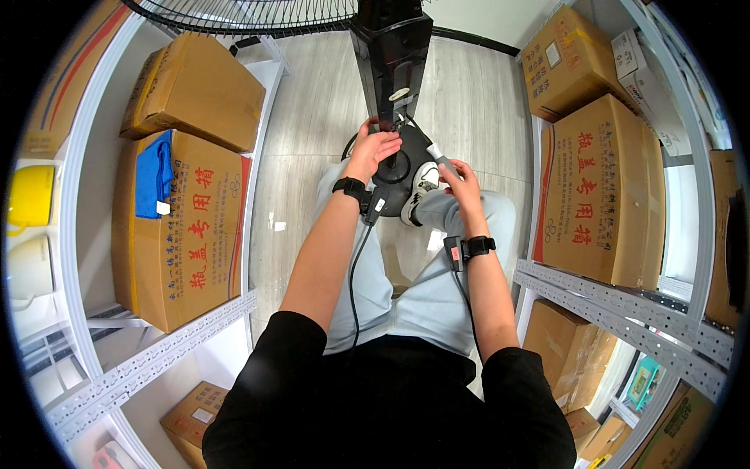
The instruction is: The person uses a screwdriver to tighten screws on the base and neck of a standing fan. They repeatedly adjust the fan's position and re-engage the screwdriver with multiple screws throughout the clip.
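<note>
A black pedestal fan [391, 59] stands in front of me, its post rising from a round black base [400, 176] on the floor. My left hand [375, 148] is at the lower end of the post, fingers stretched out and touching or almost touching it. A small bit of hardware and a dark cable [419, 129] show beside those fingertips. In my right hand [462, 187] is a slim grey-and-white tool [442, 159], held just right of the post and pointing up toward it. Its far tip is too small to make out.
Metal shelves [609, 293] line both sides, loaded with cardboard boxes [199, 219]. A blue cloth [155, 176] lies on a left box. The fan's wire grille [250, 19] reaches across the top left. My shoe [422, 191] rests on the base.
</note>
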